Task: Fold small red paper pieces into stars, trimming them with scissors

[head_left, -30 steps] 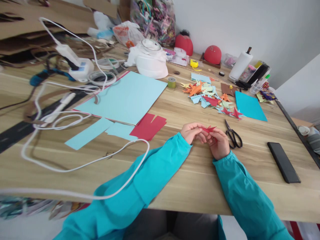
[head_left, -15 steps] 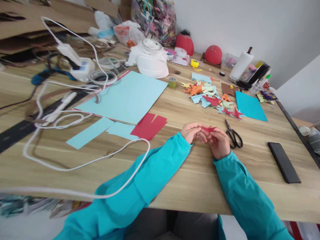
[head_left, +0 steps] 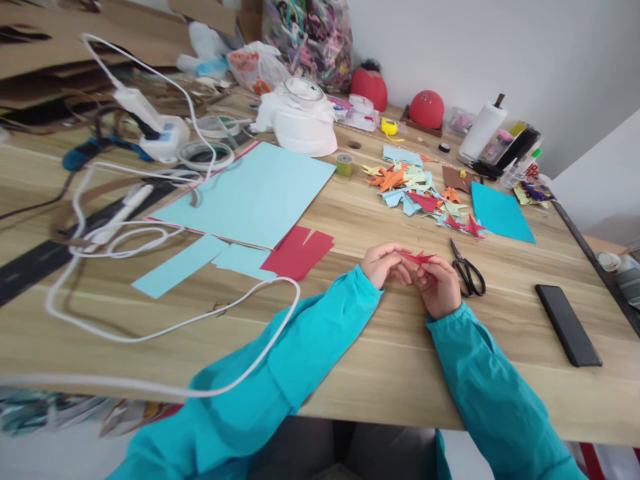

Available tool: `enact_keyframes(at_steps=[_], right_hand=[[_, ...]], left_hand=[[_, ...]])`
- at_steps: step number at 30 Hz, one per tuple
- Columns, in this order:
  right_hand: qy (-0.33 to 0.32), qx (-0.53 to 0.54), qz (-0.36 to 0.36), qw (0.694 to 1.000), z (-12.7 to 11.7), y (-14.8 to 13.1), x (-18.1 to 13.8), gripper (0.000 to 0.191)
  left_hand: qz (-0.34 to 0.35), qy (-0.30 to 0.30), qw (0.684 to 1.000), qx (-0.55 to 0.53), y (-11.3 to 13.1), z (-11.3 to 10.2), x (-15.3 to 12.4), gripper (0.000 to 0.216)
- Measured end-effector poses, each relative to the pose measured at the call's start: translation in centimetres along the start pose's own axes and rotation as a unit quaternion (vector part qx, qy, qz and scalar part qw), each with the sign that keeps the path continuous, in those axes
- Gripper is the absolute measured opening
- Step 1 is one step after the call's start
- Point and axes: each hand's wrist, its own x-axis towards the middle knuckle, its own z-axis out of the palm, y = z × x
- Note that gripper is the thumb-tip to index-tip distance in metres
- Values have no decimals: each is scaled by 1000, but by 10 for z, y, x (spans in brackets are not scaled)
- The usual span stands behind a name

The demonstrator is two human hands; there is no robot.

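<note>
Between my two hands is a small folded red paper piece (head_left: 418, 258) with pointed tips, held just above the wooden table. My left hand (head_left: 384, 264) pinches its left end, thumb and fingers closed. From the right, my right hand (head_left: 438, 285) grips the other side with its fingertips. My fingers cover part of the folds. Black-handled scissors (head_left: 467, 270) lie right beside my right hand. Beyond the hands is a pile of folded paper shapes (head_left: 411, 183) in orange, red, pale blue and yellow.
Red paper (head_left: 300, 253), pale blue strips (head_left: 180, 265) and large pale blue sheets (head_left: 255, 193) lie to the left. A white cable (head_left: 175, 333) loops across my left sleeve. At right are a black phone (head_left: 568, 325) and a bright blue sheet (head_left: 501, 212).
The red paper piece and the fingers of my left hand have shifted very slightly to the left. Both hands keep hold of it; everything else stays in place.
</note>
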Motion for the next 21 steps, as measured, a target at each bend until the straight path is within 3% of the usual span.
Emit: enact_keyframes(at_steps=[6,21], right_hand=[[8,-2,5,1000,0,0,1,9],[0,4,12,1000,0,-1,1,8]], left_hand=[[19,27,998,45,2,7,-2,11],[7,30,999,40,1,5,-2,11]])
